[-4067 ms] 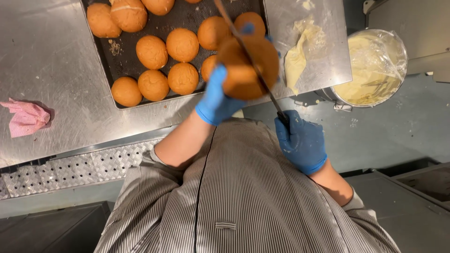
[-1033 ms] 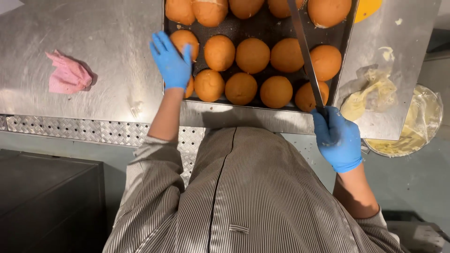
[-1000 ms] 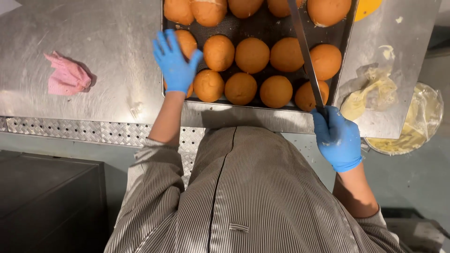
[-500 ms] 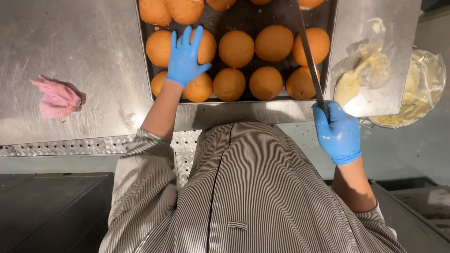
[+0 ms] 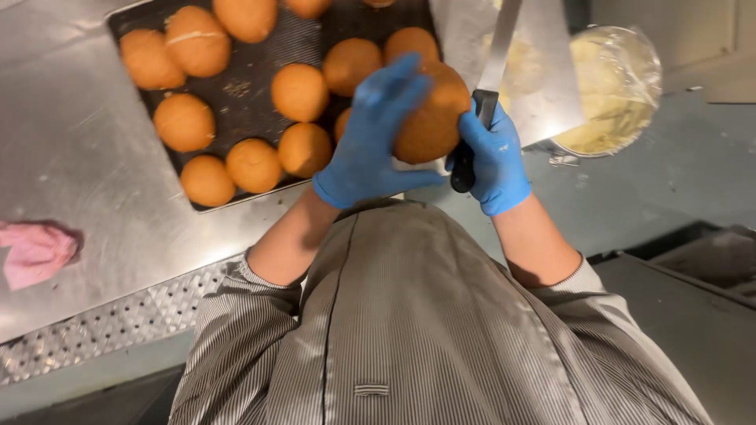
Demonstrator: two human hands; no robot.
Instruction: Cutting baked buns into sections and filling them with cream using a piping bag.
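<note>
My left hand (image 5: 370, 138) cups a round golden bun (image 5: 431, 114), lifted just right of the dark baking tray (image 5: 260, 86); my right hand (image 5: 492, 153) grips a black-handled knife (image 5: 476, 118) beside it. It looks light, soft, easily crushed, so I'd hold its sides gently

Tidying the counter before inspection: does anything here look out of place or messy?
Yes. A crumpled pink cloth lies loose on the steel counter, far left of the tray. Pale smears streak the metal sheet right of the buns.

A steel table (image 5: 87, 157) carries a dark baking tray (image 5: 260, 94) and a pink cloth (image 5: 35, 252).
</note>
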